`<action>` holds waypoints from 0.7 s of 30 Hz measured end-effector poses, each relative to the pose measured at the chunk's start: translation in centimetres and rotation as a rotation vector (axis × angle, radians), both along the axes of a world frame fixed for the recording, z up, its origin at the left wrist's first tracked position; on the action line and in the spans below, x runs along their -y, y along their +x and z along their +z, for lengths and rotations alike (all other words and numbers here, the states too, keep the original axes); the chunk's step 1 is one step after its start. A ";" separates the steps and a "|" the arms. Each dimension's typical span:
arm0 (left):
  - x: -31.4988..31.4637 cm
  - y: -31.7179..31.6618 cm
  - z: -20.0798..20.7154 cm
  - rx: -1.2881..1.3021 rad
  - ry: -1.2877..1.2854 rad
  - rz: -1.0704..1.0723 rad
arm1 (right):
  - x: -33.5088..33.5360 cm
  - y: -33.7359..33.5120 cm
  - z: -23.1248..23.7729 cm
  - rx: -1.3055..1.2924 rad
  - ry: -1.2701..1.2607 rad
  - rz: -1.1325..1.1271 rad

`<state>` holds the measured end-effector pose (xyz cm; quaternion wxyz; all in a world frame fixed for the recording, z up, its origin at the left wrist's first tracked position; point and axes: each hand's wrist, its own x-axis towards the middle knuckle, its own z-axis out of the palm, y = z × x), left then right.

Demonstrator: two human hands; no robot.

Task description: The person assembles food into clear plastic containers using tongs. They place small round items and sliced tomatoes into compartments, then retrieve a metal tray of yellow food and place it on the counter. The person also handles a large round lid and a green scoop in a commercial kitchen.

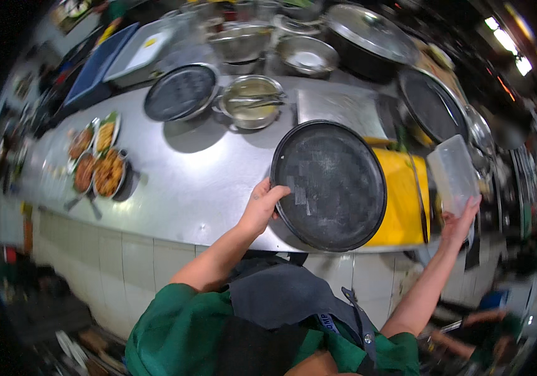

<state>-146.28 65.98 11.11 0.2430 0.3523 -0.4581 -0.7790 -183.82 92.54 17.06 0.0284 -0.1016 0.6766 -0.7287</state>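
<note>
My left hand (261, 205) grips the left rim of a round black tray (331, 182), its thumb on the upper face. The tray is raised over the front of the steel table and overlaps a yellow cutting board (400, 216). My right hand (459, 220) is closed on the near end of a translucent plastic container (453, 172), to the right of the board. A long dark thin thing, perhaps a knife (421, 203), lies along the board's right side. The tray hides part of the board.
On the steel table (174, 207), plates and bowls of food (109, 172) stand at left. Behind are a black-covered bowl (181, 93), a pot with utensils (251, 103), metal bowls (306, 56) and a large lidded pot (372, 34). Another person's arm (456, 343) shows at lower right.
</note>
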 end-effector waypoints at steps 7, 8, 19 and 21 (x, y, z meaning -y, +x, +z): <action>-4.4 6.9 2.6 0.141 -0.069 0.531 | 10.4 -23.9 -0.1 0.121 0.052 0.020; -5.4 7.8 2.7 0.081 -0.075 0.592 | 11.9 -26.3 -1.1 0.171 0.076 -0.022; -11.3 12.1 1.2 -0.045 -0.035 0.990 | 15.0 -33.5 -3.9 0.330 0.328 0.196; -11.4 11.6 1.2 -0.086 -0.024 0.966 | 14.0 -32.1 -2.6 0.235 0.359 0.171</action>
